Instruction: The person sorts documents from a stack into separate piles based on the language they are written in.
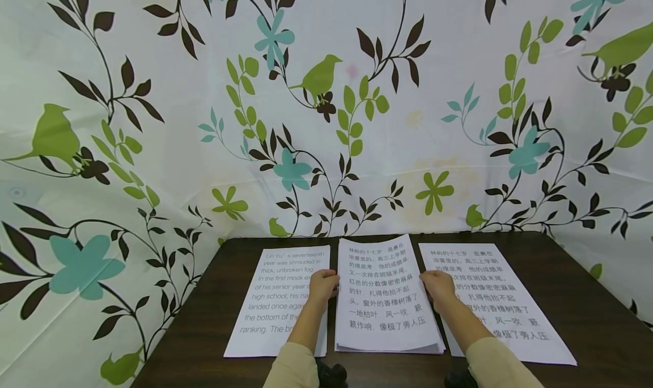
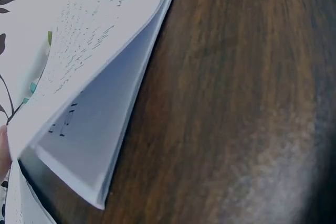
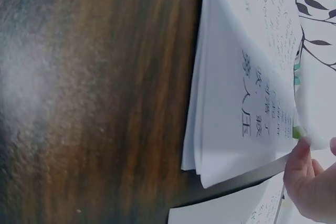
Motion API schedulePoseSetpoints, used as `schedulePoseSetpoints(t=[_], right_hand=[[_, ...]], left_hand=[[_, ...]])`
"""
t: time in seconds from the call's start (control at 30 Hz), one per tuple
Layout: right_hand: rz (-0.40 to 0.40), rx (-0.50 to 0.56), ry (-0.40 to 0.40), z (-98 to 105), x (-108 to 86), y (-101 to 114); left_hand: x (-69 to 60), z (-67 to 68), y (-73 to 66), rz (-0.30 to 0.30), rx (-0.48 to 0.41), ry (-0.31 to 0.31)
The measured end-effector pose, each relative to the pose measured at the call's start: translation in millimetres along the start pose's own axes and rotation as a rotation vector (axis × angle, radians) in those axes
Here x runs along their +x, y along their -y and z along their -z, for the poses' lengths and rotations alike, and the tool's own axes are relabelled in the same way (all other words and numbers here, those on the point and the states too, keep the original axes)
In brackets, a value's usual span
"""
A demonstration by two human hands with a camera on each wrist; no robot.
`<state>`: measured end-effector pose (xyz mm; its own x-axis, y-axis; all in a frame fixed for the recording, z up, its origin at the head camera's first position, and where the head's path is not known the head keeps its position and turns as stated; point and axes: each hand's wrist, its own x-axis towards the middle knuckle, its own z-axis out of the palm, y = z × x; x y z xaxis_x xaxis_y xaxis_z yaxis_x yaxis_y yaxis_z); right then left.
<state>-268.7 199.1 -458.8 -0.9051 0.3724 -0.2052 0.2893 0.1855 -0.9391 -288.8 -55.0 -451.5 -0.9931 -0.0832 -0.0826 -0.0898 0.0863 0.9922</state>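
Note:
A stack of paper sheets (image 1: 380, 297) printed with Chinese text lies in the middle, between my two hands. My left hand (image 1: 321, 286) pinches its left edge; only a fingertip (image 2: 4, 153) shows in the left wrist view. On the opposite edge, my right hand (image 1: 440, 289) pinches the paper between thumb and fingers, seen at the side of the right wrist view. The upper paper (image 2: 89, 40) bows up from the sheets beneath, leaving a gap with print inside. Lower corners of the stack (image 3: 226, 129) are slightly fanned.
An English-printed sheet (image 1: 275, 297) lies on the left, partly under my left forearm. To the right is another Chinese-printed sheet (image 1: 515, 320), partly covered by my right arm. All rest on a dark wooden table (image 1: 183, 342). Behind it hangs a patterned cloth (image 1: 178, 121).

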Motion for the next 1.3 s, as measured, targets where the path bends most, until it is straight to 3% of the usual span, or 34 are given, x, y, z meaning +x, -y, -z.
schedulePoseSetpoints(t=[0.1, 0.2, 0.43, 0.77, 0.9, 1.3], right_hand=[[-0.002, -0.009, 0.053, 2.6, -17.9, 10.1], [-0.014, -0.029, 0.086, 2.5, -23.0, 9.7], [-0.073, -0.050, 0.079, -2.1, -19.2, 3.2], [-0.064, -0.088, 0.063, -4.0, -21.2, -1.9], [-0.059, -0.093, 0.065, -3.8, -22.3, -1.3], [-0.026, -0.100, 0.055, -3.1, -20.7, 8.5]], left_hand=[[-0.6, 0.0, 2.1, 0.006, -0.016, 0.005], [-1.2, 0.8, 4.6, 0.015, -0.003, 0.017], [-3.9, 3.6, 9.6, 0.036, 0.167, -0.015], [-8.3, 6.2, 13.3, -0.010, 0.380, -0.061], [-7.5, 7.1, 14.1, -0.035, 0.427, -0.092], [-2.7, 12.5, 1.9, -0.042, 0.381, -0.111]])
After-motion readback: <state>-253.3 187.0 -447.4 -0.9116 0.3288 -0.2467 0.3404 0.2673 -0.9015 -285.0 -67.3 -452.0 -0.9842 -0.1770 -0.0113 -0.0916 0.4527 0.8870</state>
